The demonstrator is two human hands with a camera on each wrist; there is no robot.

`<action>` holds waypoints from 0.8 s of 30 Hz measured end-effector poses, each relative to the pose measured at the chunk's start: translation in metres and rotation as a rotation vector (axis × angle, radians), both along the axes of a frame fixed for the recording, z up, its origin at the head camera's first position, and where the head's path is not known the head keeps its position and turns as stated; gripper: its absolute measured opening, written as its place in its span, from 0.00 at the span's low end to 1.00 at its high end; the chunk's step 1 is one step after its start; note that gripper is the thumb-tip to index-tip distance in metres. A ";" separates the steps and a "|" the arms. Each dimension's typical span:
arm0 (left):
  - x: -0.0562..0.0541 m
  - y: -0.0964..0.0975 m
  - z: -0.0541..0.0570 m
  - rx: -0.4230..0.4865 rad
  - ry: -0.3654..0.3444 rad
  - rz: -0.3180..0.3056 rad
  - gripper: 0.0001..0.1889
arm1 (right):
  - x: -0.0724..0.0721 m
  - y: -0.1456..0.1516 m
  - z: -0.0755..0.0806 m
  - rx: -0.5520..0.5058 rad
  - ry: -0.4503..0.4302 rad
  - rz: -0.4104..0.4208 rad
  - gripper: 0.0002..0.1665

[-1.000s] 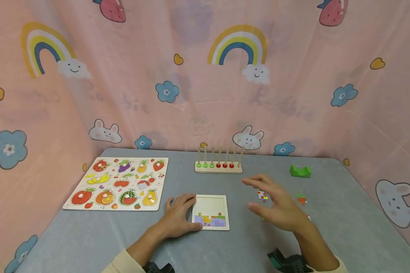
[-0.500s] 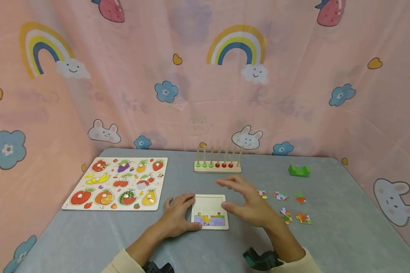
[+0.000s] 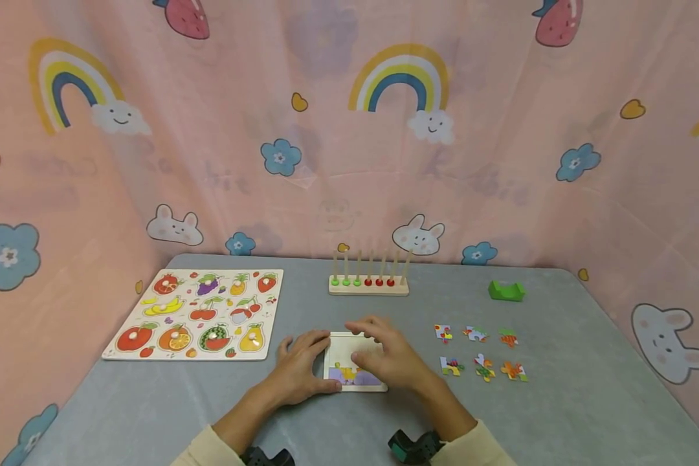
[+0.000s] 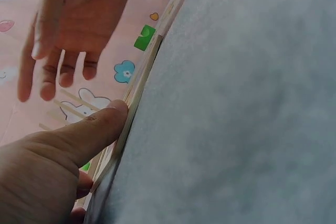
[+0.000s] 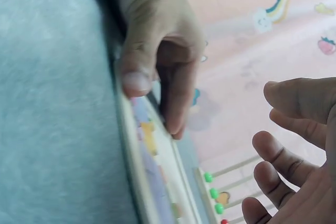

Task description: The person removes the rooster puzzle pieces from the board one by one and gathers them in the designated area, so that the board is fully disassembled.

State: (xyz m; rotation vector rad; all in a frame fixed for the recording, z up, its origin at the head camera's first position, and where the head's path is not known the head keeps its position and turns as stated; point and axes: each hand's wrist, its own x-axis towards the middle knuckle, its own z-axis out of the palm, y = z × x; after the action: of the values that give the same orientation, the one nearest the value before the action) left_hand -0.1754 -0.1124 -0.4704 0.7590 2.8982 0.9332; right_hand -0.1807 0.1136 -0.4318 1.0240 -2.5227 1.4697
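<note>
A small square wooden puzzle tray lies on the grey table, its near row filled with purple and yellow jigsaw pieces and its upper part bare. My left hand grips the tray's left side, the thumb at the near edge and the fingers farther along. Over the right part of the tray hovers my right hand, fingers apart and loosely bent, with nothing between them in either wrist view. It hides some of the tray in the head view. Several loose jigsaw pieces lie in two rows to the right.
A fruit peg puzzle board lies at the left. Behind the tray stands a wooden bead counter with upright pegs and green and red beads. A green block sits at the back right, before a pink patterned curtain.
My right hand has moved left from above the loose pieces to over the tray, uncovering those pieces. The left hand has kept its hold on the tray.
</note>
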 end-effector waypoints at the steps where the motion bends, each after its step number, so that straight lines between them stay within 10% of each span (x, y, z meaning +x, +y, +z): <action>1: 0.000 0.000 0.000 0.003 -0.002 0.000 0.45 | -0.001 -0.001 -0.003 0.005 -0.012 0.002 0.25; 24: -0.003 -0.003 0.002 0.040 -0.027 -0.037 0.44 | 0.001 -0.009 -0.029 0.197 -0.063 0.024 0.30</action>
State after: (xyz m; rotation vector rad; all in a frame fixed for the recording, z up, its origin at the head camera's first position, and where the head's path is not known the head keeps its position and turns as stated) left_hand -0.1783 -0.1158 -0.4686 0.7930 2.8410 0.9920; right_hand -0.1795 0.1049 -0.4605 1.0522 -2.7537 1.2994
